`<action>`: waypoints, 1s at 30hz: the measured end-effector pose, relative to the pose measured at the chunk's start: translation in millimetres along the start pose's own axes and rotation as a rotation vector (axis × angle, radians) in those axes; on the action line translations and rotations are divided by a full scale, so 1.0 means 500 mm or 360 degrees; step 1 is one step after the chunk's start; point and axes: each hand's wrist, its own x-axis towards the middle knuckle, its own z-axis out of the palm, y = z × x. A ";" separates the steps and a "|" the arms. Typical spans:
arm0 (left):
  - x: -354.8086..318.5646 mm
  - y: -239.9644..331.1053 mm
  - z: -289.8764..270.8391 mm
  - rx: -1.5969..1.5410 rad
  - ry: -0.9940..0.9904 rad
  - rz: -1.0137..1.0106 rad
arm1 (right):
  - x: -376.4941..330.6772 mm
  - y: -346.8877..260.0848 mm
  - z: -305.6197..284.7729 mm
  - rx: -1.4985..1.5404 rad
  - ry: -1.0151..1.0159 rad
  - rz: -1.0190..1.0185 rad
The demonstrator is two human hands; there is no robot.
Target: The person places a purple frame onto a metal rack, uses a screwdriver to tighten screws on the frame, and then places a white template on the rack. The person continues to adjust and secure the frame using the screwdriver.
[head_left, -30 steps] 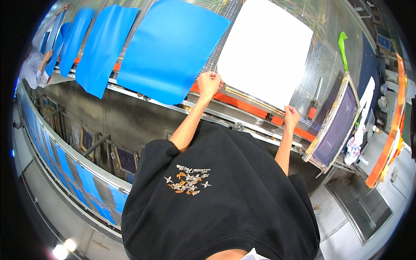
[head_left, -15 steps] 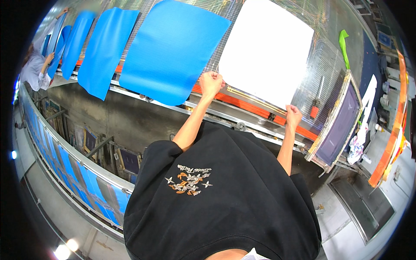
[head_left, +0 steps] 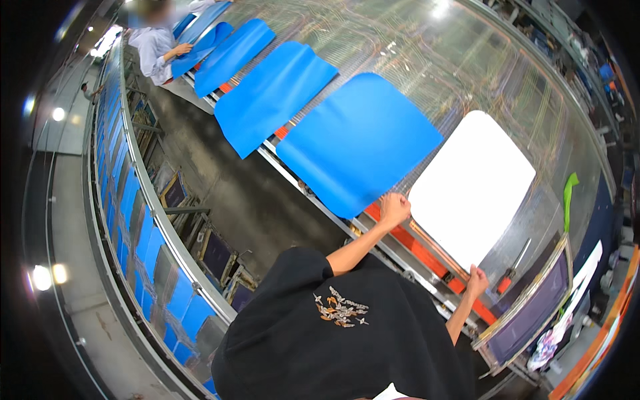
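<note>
Both hands up at the near edge of the flat white rectangular sheet (head_left: 475,187) w/ rounded corners, lying on the long wire-mesh conveyor surface (head_left: 427,60). Left hand (head_left: 395,208) is curled into a closed fist right at the sheet's near-left corner, looks pinched on the edge, tho the grip itself is too small to confirm. Right hand (head_left: 477,280) sits at the near-right corner, fingers bent in against the edge; can't tell if it truly has hold or just touches.

Key relation: the sheet lies straight ahead and away from the hands, spreading up-right across the mesh. Its near edge runs from one hand to the other, parallel to the orange rail (head_left: 427,250) along the surface's front. One hand per corner, so neither is nearer to the sheet; the left arm is stretched further out.

Just left of the white sheet, nearly touching the left fist, is a large blue rectangular sheet (head_left: 357,147), draped over the front edge. More blue sheets (head_left: 270,97) follow in a row to the far left, where another person in a pale shirt (head_left: 155,45) handles one. Right of the right hand, a dark framed screen panel (head_left: 533,307) leans by the surface's end; green strip (head_left: 568,193) above it.
</note>
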 end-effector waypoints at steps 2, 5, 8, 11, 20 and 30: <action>-0.006 -0.006 -0.010 0.0023 0.0034 0.0010 | -0.013 -0.027 0.017 -0.0036 0.0012 0.0074; -0.013 -0.004 -0.006 -0.0006 0.0051 0.0023 | -0.025 -0.053 0.015 -0.0080 0.0036 0.0095; -0.005 -0.006 -0.004 0.0012 0.0032 0.0003 | -0.021 -0.059 0.016 -0.0063 0.0030 0.0075; -0.004 0.000 0.001 0.0003 0.0033 -0.0014 | -0.015 -0.057 0.015 -0.0044 0.0045 0.0068; -0.008 -0.001 -0.001 -0.0005 0.0041 -0.0032 | -0.012 -0.048 0.014 -0.0046 0.0039 0.0066; -0.005 -0.008 -0.009 -0.0019 -0.0020 -0.0033 | -0.016 -0.054 0.020 -0.0057 0.0054 0.0096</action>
